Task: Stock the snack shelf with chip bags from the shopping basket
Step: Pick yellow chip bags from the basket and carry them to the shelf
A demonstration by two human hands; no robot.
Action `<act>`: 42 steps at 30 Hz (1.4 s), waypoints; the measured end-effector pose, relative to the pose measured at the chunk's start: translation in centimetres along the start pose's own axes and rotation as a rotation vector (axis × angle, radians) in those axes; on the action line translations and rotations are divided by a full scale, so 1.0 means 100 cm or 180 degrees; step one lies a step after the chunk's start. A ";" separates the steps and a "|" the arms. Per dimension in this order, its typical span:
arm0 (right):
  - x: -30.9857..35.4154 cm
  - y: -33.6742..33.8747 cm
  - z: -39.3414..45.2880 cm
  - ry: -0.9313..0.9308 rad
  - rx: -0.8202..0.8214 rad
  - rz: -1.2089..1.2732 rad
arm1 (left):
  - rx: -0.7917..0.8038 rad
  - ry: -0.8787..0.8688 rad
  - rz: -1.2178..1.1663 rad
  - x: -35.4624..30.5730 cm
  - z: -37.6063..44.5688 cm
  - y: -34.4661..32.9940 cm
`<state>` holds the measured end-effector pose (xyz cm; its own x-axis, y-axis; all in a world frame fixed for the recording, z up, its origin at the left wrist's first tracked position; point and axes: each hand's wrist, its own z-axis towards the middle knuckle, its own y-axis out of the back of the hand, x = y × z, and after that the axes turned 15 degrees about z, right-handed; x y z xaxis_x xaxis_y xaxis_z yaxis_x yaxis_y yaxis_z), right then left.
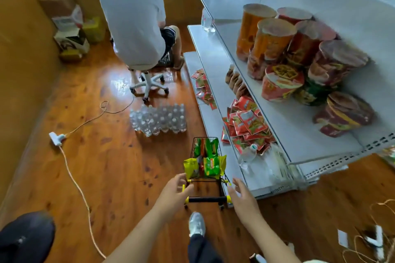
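A small black wire shopping basket on wheels stands on the wooden floor beside the white shelf unit. Green and yellow chip bags fill it. Its black handle bar with yellow ends points toward me. My left hand hovers at the handle's left end with relaxed fingers, holding nothing. My right hand hovers at the right end, fingers spread, also holding nothing. Red snack packets lie piled on the middle shelf.
A person in a white shirt sits on a stool ahead. A pack of water bottles stands on the floor. A cord with a power strip crosses the left floor. Noodle cups crowd the upper shelf.
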<state>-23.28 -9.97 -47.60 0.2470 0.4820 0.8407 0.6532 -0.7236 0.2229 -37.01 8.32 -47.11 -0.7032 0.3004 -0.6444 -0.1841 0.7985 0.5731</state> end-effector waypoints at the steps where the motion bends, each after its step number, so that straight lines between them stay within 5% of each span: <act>1: -0.001 -0.007 0.025 -0.0049 0.0011 -0.0056 | -0.0004 0.0043 0.0029 0.002 0.023 0.003; 12: -0.052 -0.062 0.239 -0.1013 0.0008 -0.0671 | 0.0194 0.0841 0.0577 0.065 0.232 -0.029; 22: -0.140 -0.093 0.345 -0.1207 -0.0183 -0.1533 | 0.0541 0.1671 0.0307 0.134 0.355 -0.119; 28: -0.155 -0.111 0.352 -0.0618 -0.0575 -0.2405 | 0.0261 0.1361 0.0378 0.137 0.369 -0.149; 36: -0.161 -0.133 0.351 -0.0590 -0.0971 -0.1374 | 0.0673 0.0958 -0.0352 0.116 0.373 -0.153; 42: -0.174 -0.133 0.338 -0.0074 -0.0909 -0.2726 | 0.0952 0.0876 -0.0571 0.114 0.370 -0.155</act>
<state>-12.07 8.01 -81.89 -0.2259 0.9197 0.3210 0.4182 -0.2060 0.8847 -16.80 18.65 -82.08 -0.8424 0.0256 -0.5383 -0.1414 0.9533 0.2667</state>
